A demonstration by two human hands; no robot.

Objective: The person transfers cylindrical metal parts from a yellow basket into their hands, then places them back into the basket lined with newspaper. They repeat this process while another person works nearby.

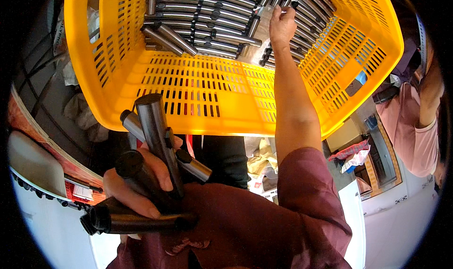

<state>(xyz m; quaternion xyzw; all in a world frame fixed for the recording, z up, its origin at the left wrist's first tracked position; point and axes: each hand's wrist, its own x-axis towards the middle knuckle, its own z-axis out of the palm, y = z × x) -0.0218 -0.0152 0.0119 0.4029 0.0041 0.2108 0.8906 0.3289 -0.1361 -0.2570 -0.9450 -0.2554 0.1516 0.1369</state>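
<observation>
My left hand [125, 191] is closed round several dark metal tubes [158, 137] with black end caps, held close to my chest. They point different ways, some upright and some lying sideways. My right hand [282, 29] reaches deep into a yellow plastic crate [188, 123], its fingers curled together beside the tubes there. What its fingertips pinch, if anything, is hidden. Shiny metal tubes [231, 15] with black fittings lie in rows across the crate's bottom. Two looser tubes [175, 38] rest at a slant near its left wall.
The crate has slotted walls and a raised near rim. At the far right another person in a pink garment [409, 132] stands close by. Below them, cloth bundles [351, 156] lie near a wooden frame. A pale tray [35, 163] is at the left edge.
</observation>
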